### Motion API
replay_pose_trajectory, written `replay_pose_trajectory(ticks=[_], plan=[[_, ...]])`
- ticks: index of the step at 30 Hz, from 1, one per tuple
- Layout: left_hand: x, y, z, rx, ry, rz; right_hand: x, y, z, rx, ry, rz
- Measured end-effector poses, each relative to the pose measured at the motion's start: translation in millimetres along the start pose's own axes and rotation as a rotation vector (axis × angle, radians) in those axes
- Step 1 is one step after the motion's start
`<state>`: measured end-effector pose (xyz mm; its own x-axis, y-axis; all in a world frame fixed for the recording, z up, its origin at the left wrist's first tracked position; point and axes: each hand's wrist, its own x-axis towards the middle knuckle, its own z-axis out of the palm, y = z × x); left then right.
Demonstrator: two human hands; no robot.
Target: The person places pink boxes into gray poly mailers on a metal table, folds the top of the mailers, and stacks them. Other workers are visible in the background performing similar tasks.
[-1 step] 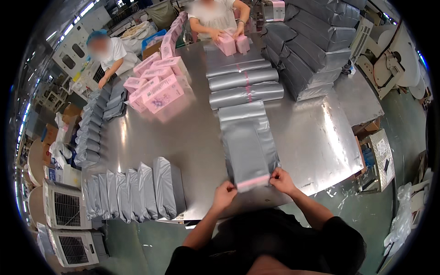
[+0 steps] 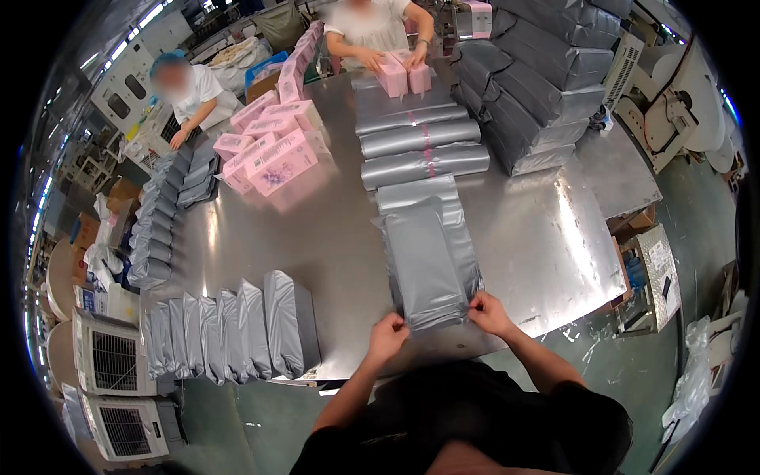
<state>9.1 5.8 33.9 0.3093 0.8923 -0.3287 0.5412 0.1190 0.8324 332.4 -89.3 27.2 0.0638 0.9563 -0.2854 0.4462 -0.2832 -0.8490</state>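
pink boxes (image 2: 279, 162) sit far left on the metal table (image 2: 348, 237). grey parcels (image 2: 286, 321) stand near left, and grey packs (image 2: 546, 91) are piled far right. grey bundles (image 2: 396, 144) lie just past the grey plastic bag (image 2: 425, 265). it lies by the near edge, smooth with wrinkles. the left hand (image 2: 389, 336) and right hand (image 2: 490, 313) each hold a near corner in a closed pinch.

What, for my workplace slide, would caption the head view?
Left hand and right hand pinch a grey plastic bag over a metal table.
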Motion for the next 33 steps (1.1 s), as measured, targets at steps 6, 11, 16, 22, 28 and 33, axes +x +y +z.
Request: replay_pose_trajectory(ticks=[6, 11, 16, 22, 28, 33], plan=[[10, -21, 38, -0.194, 0.242, 0.065, -4, -77, 21, -0.501, -0.181, -0.496], [14, -41, 41, -0.116, 0.320, 0.225, 89, -107, 66, -0.921, -0.262, -0.164], [0, -28, 33, -0.663, 0.200, -0.046, 53, -105, 84, -0.481, 0.080, -0.633], [-6, -32, 25, -0.713, 0.055, -0.053, 60, -99, 110, -0.518, 0.116, -0.733], [-13, -22, 12, -0.982, -0.050, -0.260, 11, -79, 82, -0.491, 0.072, -0.875], [-17, -46, -12, -0.339, 0.115, 0.069, -141, 43, -78, -1.073, -1.131, 0.404]])
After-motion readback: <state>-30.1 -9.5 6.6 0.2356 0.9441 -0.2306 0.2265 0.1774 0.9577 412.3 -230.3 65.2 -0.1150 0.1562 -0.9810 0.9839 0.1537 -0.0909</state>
